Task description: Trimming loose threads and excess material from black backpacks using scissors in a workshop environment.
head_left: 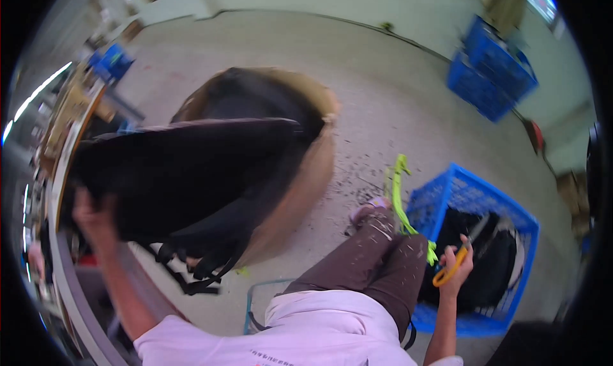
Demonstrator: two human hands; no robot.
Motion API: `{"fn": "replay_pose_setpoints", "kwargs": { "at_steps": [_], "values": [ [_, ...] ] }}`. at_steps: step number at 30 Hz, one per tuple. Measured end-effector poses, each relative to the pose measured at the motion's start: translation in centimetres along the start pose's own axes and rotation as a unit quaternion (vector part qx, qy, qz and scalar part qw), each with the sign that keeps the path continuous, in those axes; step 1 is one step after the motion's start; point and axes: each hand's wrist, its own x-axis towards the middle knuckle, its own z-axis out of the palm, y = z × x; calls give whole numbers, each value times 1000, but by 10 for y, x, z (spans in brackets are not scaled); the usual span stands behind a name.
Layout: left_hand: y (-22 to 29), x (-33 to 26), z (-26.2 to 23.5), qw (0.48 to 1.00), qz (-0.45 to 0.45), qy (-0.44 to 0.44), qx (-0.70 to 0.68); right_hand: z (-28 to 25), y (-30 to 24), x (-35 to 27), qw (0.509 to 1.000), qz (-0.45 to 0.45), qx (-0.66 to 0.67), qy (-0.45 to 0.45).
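Note:
My left hand [96, 220], blurred by motion, is closed on the near left edge of a large black bag [185, 174]. The bag stretches across the mouth of a big tan carton [300, 187], and black straps [191, 273] dangle from its near side. More dark material [255, 98] fills the carton. Over the blue crate, my right hand [462, 267] is wrapped round scissors with orange handles [443, 278], blades pointing up and away. A neon yellow-green strap [396, 197] lies beside my knee.
The blue crate [423, 203] at my right holds black bags [463, 296]. Dark scraps [357, 168] litter the floor past my feet. A workbench [76, 142] runs along the left. Stacked blue crates [488, 78] stand by the far right wall.

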Motion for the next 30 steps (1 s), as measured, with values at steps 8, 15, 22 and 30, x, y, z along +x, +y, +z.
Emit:
{"fn": "replay_pose_setpoints", "kwargs": {
  "at_steps": [8, 15, 22, 30],
  "values": [
    [-305, 164, 129, 962, 170, -206, 58, -30, 4, 4, 999, -30, 6, 18],
    [-67, 54, 264, 941, 216, -258, 36, -162, 70, -18, 957, 18, -136, 255],
    [198, -162, 176, 843, 393, -353, -102, -209, 206, 11, 896, 264, 48, 354],
    [276, -256, 192, 693, 266, -667, -64, -232, 231, 143, 839, 147, -453, 263]
  ]
}}
